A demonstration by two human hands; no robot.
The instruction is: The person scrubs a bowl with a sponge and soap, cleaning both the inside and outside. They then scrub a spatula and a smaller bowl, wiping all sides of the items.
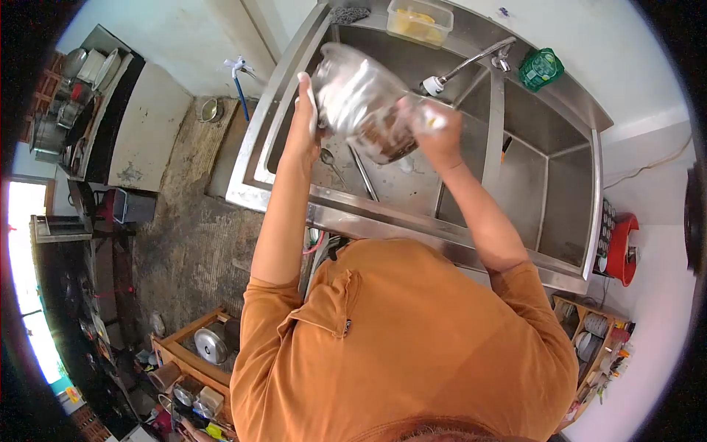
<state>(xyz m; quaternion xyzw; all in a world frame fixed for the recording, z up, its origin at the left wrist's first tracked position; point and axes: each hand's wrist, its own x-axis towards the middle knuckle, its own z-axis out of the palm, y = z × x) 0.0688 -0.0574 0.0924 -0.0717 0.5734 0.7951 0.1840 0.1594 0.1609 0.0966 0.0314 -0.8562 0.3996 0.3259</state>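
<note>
A shiny metal pot (361, 99), smeared by motion, is tilted in the air over the left sink basin. My left hand (305, 118) is closed on its left side, thumb upward. On the pot's right side, my right hand (438, 132) is closed and blurred; a small white and yellow patch shows at its fingers, too smeared to name. Beneath the pot, a spoon (328, 159) and a long metal utensil (364, 174) lie in the steel sink (250, 177). The tap (479, 57) reaches over the basin just right of the pot.
On the sink's back ledge are a plastic tub with yellow contents (420, 22), a dark scouring pad (350, 14) and a green packet (541, 68). A dark-handled utensil (507, 147) lies in the right basin. A wooden rack (193, 353) stands behind left.
</note>
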